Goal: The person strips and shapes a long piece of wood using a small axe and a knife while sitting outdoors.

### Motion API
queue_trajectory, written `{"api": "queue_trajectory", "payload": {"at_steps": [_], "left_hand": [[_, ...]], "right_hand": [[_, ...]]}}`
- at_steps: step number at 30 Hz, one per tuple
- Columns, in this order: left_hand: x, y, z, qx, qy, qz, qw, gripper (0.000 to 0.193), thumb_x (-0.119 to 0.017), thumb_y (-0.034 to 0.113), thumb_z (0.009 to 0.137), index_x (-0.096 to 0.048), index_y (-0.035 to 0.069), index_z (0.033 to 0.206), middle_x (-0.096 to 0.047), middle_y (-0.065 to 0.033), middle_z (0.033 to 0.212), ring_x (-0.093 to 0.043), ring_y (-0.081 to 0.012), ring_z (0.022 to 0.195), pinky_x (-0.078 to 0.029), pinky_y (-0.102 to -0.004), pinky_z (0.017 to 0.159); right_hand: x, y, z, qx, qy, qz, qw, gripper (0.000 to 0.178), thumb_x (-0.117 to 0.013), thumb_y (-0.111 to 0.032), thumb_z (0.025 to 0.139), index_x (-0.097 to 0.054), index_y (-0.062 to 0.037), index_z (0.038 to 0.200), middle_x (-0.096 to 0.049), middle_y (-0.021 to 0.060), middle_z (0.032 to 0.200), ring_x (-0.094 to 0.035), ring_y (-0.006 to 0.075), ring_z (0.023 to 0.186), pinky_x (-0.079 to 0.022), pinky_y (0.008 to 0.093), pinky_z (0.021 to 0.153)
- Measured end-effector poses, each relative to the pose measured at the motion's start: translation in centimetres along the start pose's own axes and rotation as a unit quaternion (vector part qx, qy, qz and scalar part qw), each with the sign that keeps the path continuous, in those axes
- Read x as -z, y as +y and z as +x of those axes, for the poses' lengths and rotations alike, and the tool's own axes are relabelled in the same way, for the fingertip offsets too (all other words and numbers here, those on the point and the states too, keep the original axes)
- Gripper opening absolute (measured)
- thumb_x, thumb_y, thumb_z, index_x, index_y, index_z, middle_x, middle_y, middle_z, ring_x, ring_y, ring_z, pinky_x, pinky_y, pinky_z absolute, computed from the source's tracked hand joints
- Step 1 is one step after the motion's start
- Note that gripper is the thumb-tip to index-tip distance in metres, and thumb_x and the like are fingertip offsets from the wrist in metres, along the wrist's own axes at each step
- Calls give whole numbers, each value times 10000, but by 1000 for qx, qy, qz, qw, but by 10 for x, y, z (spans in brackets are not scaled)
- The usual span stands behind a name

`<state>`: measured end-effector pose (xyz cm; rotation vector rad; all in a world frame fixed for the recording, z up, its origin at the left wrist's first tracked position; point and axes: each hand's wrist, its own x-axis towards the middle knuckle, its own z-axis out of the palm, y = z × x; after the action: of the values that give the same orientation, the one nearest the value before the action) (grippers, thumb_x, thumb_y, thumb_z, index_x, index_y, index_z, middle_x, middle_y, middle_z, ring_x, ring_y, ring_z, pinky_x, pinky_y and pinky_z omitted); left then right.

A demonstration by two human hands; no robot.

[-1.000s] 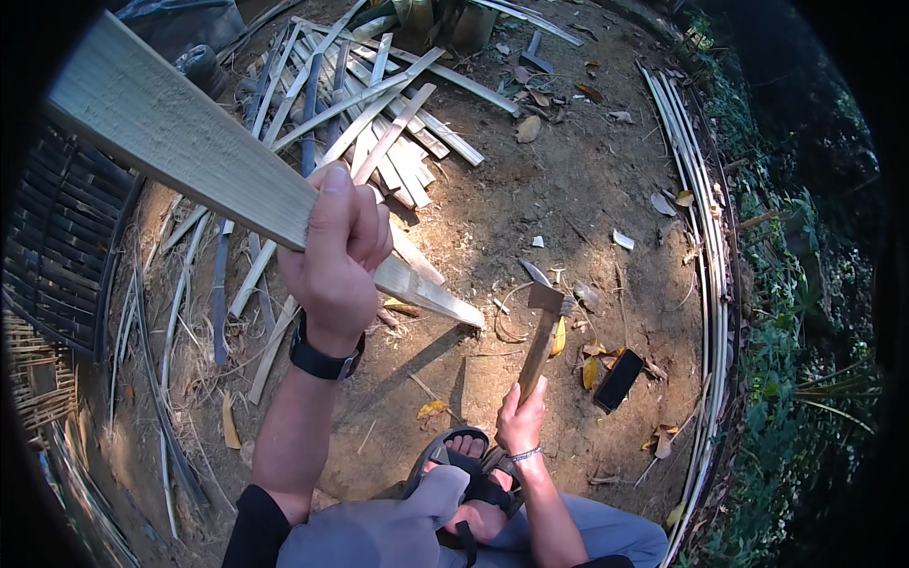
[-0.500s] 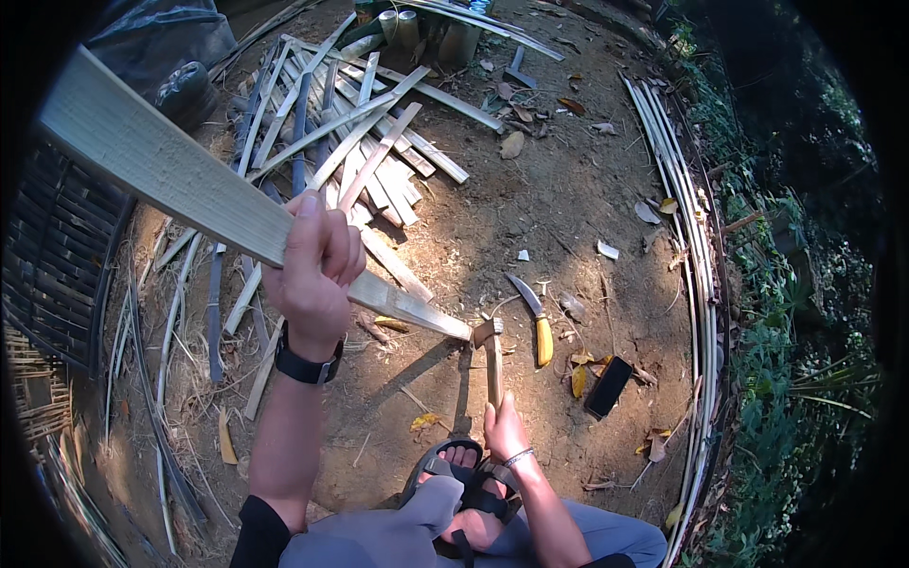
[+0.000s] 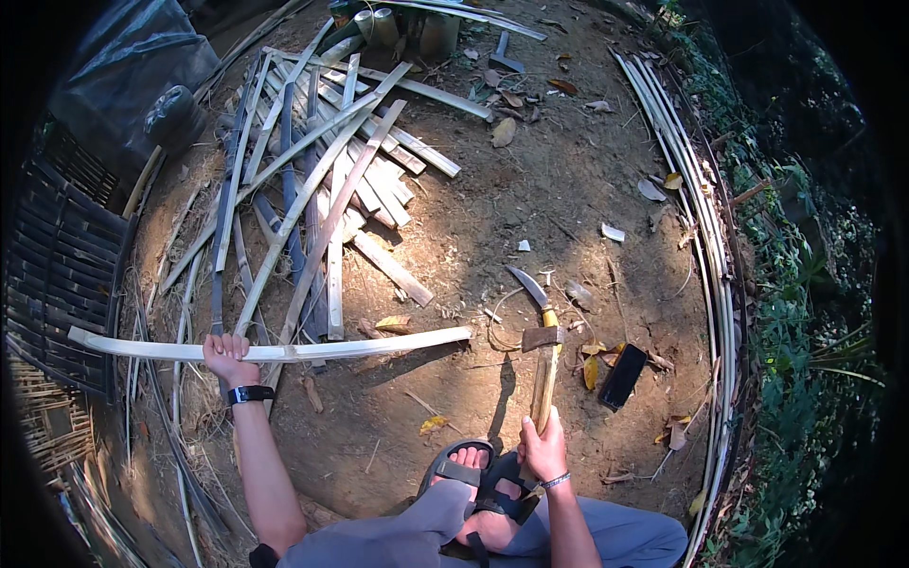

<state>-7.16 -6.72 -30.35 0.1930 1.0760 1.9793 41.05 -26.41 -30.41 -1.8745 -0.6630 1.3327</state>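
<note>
My left hand (image 3: 230, 360) is closed round a long split-bamboo strip (image 3: 379, 348), held almost level across the left half of the view. The strip's right end stops short of the hatchet (image 3: 543, 379), with a gap between them. My right hand (image 3: 543, 449) grips the lower part of the hatchet's wooden handle, its small metal head pointing away from me with the blade toward the left. Beyond the hatchet head lies a curved-blade knife (image 3: 530, 286) on the soil; its yellow handle is partly hidden by the hatchet.
A heap of split bamboo strips (image 3: 379, 180) covers the ground at the far left. Long thin poles (image 3: 696, 208) run along the right side beside green plants. A black phone (image 3: 623, 377) lies right of the hatchet. My sandalled feet (image 3: 483, 483) are close in front.
The bamboo strip has swung from a raised slant to nearly level, its end leaving the hatchet blade. My left hand moved down and left; the hatchet shifted right, over the knife's handle.
</note>
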Motion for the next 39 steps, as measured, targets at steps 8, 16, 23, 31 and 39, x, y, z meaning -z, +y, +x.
{"api": "queue_trajectory", "payload": {"at_steps": [8,16,23,31,39], "left_hand": [[21,-20,12,33,207,85,974,279,-501,320,897,-392,152,704,-394,12,582,-422,-135,492,-366,-296,461],[19,-36,9,26,205,100,973,231,-548,296,884,-417,136,781,-433,0,622,-483,-154,546,-428,-320,505],[17,-28,6,32,174,47,983,221,-517,272,872,-404,139,736,-412,-1,605,-438,-140,532,-386,-300,507],[-18,-18,-15,4,13,-36,999,218,-430,227,886,-413,128,692,-316,22,531,-296,-98,432,-264,-250,434],[-24,-11,-24,-13,-111,-48,993,308,-411,263,940,-362,130,666,-273,27,497,-255,-87,390,-225,-245,409]], "right_hand": [[-19,9,-3,-13,-47,-66,997,194,-568,-114,953,-407,-42,1035,-488,10,607,-506,110,425,-431,281,352],[-23,9,4,-3,-31,-110,993,252,-612,-189,926,-446,-32,1032,-545,52,614,-570,155,473,-452,313,410],[-23,2,4,3,-42,-100,994,221,-588,-130,945,-421,-43,1059,-504,9,626,-511,99,444,-442,272,372],[-15,-14,13,35,-59,-185,980,239,-558,-216,953,-464,-23,1059,-609,195,668,-627,358,565,-484,432,502],[-17,-19,30,152,-49,-374,914,231,-515,-182,959,-386,-33,1079,-598,322,714,-593,518,709,-455,593,590]]}}
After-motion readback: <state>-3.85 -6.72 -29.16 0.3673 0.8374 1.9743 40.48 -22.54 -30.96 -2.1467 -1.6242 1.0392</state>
